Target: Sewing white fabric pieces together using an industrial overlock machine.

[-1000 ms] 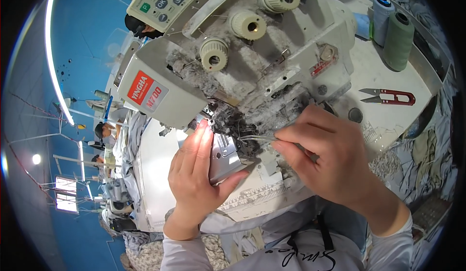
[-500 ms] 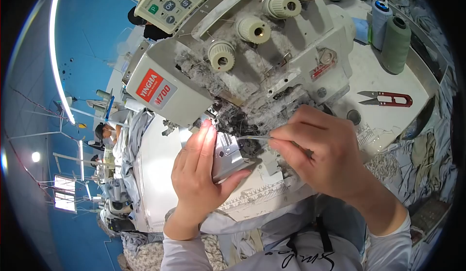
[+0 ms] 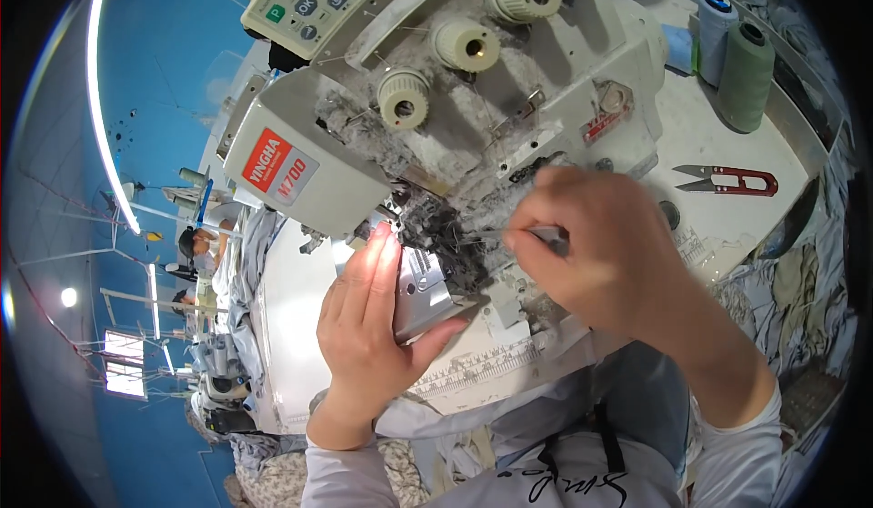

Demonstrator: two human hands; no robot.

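Note:
An overlock sewing machine [image 3: 309, 158] stands before me, its threading parts thick with grey lint [image 3: 432, 221]. My left hand [image 3: 364, 326] lies along a shiny metal cover plate [image 3: 423, 303], fingers stretched toward the needle area and thumb spread at the plate's lower edge. Pinched in my right hand [image 3: 600, 253] is a pair of thin metal tweezers [image 3: 491, 234], whose tips point left into the linty opening beside the plate. Motion blurs this hand somewhat, and the tips are hard to make out among lint and threads.
Red-handled thread snips [image 3: 727, 181] lie on the white table to the right. Behind them stand a green thread cone [image 3: 747, 80] and a blue-white cone [image 3: 716, 40]. Tension dials [image 3: 466, 46] jut from the machine. Heaped fabric [image 3: 782, 317] borders the table's right side.
My right hand has moved slightly up, drawing the tweezers up and right, away from the metal plate's edge. My left hand stays on the plate. The view has shifted a little.

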